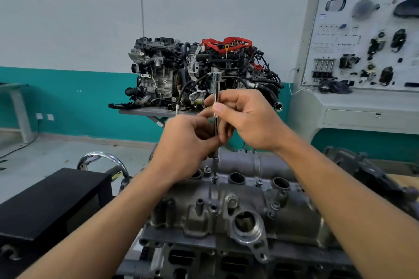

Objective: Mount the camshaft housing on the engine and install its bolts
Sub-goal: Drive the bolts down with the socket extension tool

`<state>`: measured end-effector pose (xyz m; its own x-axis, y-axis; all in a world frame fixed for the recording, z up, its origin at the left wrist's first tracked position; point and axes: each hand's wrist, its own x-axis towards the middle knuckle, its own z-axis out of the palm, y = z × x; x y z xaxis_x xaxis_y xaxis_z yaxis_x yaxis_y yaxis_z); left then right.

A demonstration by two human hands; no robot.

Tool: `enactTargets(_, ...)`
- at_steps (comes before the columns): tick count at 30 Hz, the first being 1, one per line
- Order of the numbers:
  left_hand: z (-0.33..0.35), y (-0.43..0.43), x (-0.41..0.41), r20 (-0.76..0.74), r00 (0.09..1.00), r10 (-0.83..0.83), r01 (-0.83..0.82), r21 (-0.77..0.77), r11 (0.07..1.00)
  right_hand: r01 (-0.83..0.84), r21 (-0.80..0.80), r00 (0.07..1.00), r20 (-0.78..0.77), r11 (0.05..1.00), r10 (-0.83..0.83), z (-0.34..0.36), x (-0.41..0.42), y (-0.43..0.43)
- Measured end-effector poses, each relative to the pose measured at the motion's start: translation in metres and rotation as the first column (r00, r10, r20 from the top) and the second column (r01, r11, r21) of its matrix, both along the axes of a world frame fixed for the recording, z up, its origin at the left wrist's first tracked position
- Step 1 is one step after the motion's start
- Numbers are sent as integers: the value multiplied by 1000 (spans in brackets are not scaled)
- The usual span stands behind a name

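1. At your far left a black box sits beside the engine, with a chrome ring showing just behind it.
2. Your left hand is curled round the lower part of the driver shaft, fingers wrapped close to it.
3. The driver shaft stands upright between your two hands. Its lower tip sits on a bolt in the middle row of the housing, between two round openings.
4. Your right hand pinches the upper part of the shaft between thumb and fingers.
5. The camshaft housing lies on top of the engine directly below you. Another bolt sits in it to the right of the tool.
6. Behind your hands, a display engine rests on a stand against the wall.
7. At the far right stands a white training panel with car parts mounted on it.
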<state>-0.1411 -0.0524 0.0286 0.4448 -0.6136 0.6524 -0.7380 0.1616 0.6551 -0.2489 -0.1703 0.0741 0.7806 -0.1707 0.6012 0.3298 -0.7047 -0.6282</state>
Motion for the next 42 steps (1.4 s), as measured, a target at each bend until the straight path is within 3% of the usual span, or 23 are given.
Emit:
enactTargets(25, -4, -6, -1, 44, 996, -79, 78, 23, 997, -175, 198, 984, 78, 964, 163, -8, -6, -14)
enactTargets(42, -4, -6, -1, 8, 997, -83, 83, 9, 997, -185, 217, 981, 90, 958, 169, -10, -5, -13)
